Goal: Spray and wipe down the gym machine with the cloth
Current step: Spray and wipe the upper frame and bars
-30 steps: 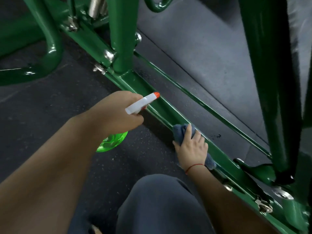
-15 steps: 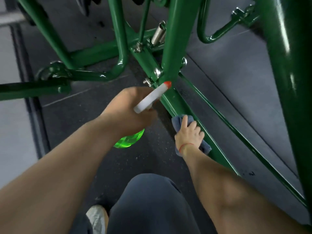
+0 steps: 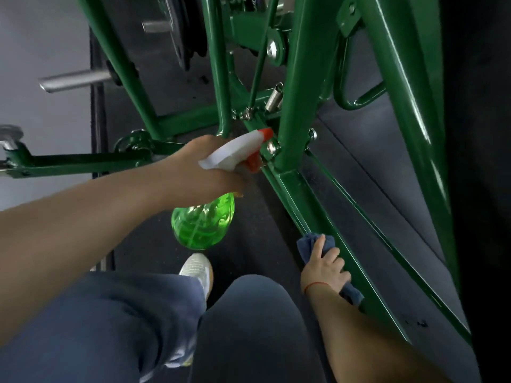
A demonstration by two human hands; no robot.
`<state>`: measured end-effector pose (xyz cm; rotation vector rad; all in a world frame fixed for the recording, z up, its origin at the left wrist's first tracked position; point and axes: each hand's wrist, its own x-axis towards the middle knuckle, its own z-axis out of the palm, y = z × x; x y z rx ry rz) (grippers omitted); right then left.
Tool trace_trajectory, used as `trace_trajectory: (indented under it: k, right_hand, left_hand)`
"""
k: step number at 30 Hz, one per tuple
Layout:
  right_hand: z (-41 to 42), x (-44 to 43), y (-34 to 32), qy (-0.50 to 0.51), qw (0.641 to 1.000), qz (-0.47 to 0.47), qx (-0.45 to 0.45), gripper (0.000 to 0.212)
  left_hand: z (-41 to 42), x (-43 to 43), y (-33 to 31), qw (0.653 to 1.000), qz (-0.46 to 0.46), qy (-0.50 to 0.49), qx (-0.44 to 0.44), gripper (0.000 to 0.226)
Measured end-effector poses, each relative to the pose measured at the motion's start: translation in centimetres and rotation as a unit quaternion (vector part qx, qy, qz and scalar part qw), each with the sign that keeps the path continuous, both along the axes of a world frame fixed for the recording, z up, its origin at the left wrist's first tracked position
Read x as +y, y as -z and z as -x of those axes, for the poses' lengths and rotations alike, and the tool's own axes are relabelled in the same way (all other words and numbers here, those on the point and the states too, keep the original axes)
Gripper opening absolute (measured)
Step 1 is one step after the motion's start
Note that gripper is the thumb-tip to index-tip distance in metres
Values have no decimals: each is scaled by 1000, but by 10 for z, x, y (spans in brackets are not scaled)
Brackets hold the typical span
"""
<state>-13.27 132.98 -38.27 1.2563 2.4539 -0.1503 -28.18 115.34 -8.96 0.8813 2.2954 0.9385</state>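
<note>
We look down at a green gym machine (image 3: 298,78) standing on a dark rubber floor (image 3: 373,150). Our left hand (image 3: 199,167) grasps the neck of a green spray bottle (image 3: 203,225), fingers wrapped round it; its white and orange nozzle sits just beside a bolted joint where an upright meets the low rail (image 3: 298,194). Nearer us along that rail, our right hand (image 3: 325,269) curls over a blue cloth (image 3: 307,241), holding it against the rail's left edge. A white shoe (image 3: 197,268) rests on the floor below the bottle.
</note>
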Motion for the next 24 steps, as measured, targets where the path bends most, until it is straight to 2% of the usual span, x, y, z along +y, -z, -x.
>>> trace_trajectory:
  k: [5, 8, 15, 24]
  right_hand:
    - [11, 3, 5, 23, 1000, -12, -12, 71]
    - [24, 6, 8, 23, 999, -18, -17, 82]
    - [98, 10, 22, -47, 997, -67, -4, 73]
    - [244, 21, 44, -113, 990, -79, 10, 74]
  left_hand:
    - [30, -8, 29, 998, 21, -35, -48, 32]
    - [49, -8, 51, 992, 24, -110, -65, 32]
    - [76, 6, 80, 957, -155, -226, -90, 19]
    - [95, -11, 110, 931, -196, -279, -128, 11]
